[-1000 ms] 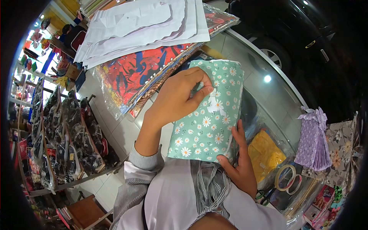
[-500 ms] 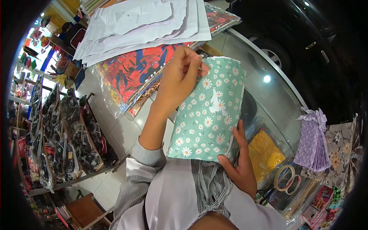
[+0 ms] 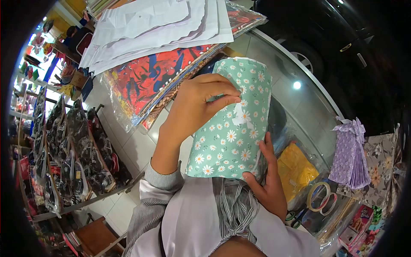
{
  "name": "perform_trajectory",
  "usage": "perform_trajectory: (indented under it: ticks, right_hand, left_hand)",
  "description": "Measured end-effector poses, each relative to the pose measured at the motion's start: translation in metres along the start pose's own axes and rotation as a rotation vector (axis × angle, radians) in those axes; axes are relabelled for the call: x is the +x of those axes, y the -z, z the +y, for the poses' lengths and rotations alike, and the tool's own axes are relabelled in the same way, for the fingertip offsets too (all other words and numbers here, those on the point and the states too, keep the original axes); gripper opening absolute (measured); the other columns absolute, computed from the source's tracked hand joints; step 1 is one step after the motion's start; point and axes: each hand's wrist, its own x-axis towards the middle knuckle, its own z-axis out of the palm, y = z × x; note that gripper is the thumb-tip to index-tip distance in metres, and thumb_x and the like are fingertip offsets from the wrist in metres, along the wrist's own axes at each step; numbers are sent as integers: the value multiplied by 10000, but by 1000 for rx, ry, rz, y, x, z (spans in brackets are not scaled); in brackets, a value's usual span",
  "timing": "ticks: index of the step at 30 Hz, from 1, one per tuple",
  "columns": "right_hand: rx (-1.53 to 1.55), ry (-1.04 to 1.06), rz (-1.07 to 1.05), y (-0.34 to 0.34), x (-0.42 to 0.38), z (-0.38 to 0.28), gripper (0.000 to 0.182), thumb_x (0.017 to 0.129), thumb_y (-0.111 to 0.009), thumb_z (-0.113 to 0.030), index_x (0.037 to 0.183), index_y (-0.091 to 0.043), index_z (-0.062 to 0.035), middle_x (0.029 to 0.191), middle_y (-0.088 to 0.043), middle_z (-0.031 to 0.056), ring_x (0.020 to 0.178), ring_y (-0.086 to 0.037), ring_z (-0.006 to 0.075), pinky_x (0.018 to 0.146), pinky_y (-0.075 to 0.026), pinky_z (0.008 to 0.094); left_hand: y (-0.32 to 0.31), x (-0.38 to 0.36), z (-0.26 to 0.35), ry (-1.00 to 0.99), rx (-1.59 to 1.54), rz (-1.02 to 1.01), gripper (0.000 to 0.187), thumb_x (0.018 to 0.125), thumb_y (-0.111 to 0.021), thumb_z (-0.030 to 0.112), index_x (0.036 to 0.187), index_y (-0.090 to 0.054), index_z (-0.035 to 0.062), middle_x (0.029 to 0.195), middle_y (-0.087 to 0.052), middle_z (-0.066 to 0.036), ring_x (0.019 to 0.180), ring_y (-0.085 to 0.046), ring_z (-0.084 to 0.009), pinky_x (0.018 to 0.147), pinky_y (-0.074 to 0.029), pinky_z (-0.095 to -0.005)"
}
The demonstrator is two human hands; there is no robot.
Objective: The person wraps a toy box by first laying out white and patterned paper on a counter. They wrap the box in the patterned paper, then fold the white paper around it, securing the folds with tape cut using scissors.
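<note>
A green, daisy-patterned paper piece (image 3: pixel 222 137), curved like a wide roll, lies in front of my body. Near its middle is an irregular white patch (image 3: pixel 241 118). My left hand (image 3: pixel 207 98) is over the paper's upper left part, thumb and fingers pinched just above the white patch; whatever is between the fingertips is too small to make out. My right hand (image 3: pixel 267 182) grips the paper's lower right edge, thumb in front and fingers along the side.
White paper sheets (image 3: pixel 150 32) lie on plastic-wrapped red patterned fabric (image 3: pixel 150 77). On the right are a yellow packet (image 3: pixel 295 169), tape rolls (image 3: pixel 318 197), scissors (image 3: pixel 293 219) and a purple pleated item (image 3: pixel 349 156). Bagged shoes (image 3: pixel 64 150) fill a left rack.
My left hand has moved down and right from the paper's top edge to above the white patch. My right hand keeps its hold on the lower right edge.
</note>
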Motion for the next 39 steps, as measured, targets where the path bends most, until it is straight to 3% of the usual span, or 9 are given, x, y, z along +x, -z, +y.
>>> perform_trajectory:
  ticks: [8,14,16,18,21,22,25,31,39]
  right_hand:
    - [9,-14,2,0,-1,-1,695,806,-634,-48,1401,-274,-44,1511,-113,240,1396,-173,339,1115,-160,416]
    - [1,-9,-40,5,-1,2,678,843,-612,-93,1415,-250,-50,1513,-53,247,1405,-113,362,1111,-165,434]
    - [-12,-12,-5,3,-2,1,701,805,-633,-44,1405,-271,-45,1512,-115,236,1398,-169,339,1115,-160,418]
    - [3,-25,-41,5,-1,1,674,843,-616,-96,1412,-257,-50,1514,-54,244,1405,-117,360,1112,-166,436]
    - [27,-27,-55,5,-1,2,667,860,-610,-123,1416,-248,-54,1515,-25,248,1409,-90,369,1111,-168,445]
    - [35,-25,-54,5,-1,2,670,859,-612,-123,1417,-248,-54,1515,-26,248,1409,-90,369,1112,-168,444]
    - [17,-26,-60,6,-1,2,676,857,-615,-121,1418,-245,-54,1515,-27,249,1409,-92,368,1112,-169,440]
    - [-5,12,-56,6,-1,6,681,847,-621,-98,1418,-251,-58,1515,-37,250,1408,-100,369,1109,-170,431]
    - [4,6,-27,3,-1,6,691,823,-640,-70,1405,-267,-45,1509,-70,259,1399,-140,371,1104,-175,433]
  left_hand:
    - [-1,7,-6,-96,102,-186,253,793,-666,28,1037,-604,37,821,-634,-86,751,-629,-205,658,-486,-317]
    - [-12,9,-8,-53,136,-1,291,839,-600,-6,1124,-544,16,887,-592,-84,808,-599,-174,717,-476,-293]
    - [-11,11,-14,-7,132,151,255,864,-577,1,1117,-548,3,890,-584,-77,829,-587,-156,748,-469,-278]
    - [-5,12,-14,47,166,268,190,913,-538,32,1094,-565,-15,909,-582,-62,862,-572,-127,789,-454,-245]
    - [1,5,-24,126,-28,331,133,904,-528,26,1018,-592,3,840,-575,-75,696,-520,-130,662,-428,-251]
    - [0,3,-23,172,-152,375,100,910,-556,53,971,-607,-8,847,-586,-45,707,-512,-72,666,-421,-213]
    - [6,-15,-33,287,-296,278,141,930,-553,89,1026,-592,-8,914,-560,-14,837,-549,-85,772,-456,-228]
    - [-2,-37,-46,366,-344,305,93,913,-578,79,923,-580,-14,890,-564,-21,765,-521,-61,706,-436,-202]
    - [-13,-57,-52,380,-644,397,60,878,-596,19,912,-552,-3,927,-622,-111,757,-609,-137,714,-514,-258]
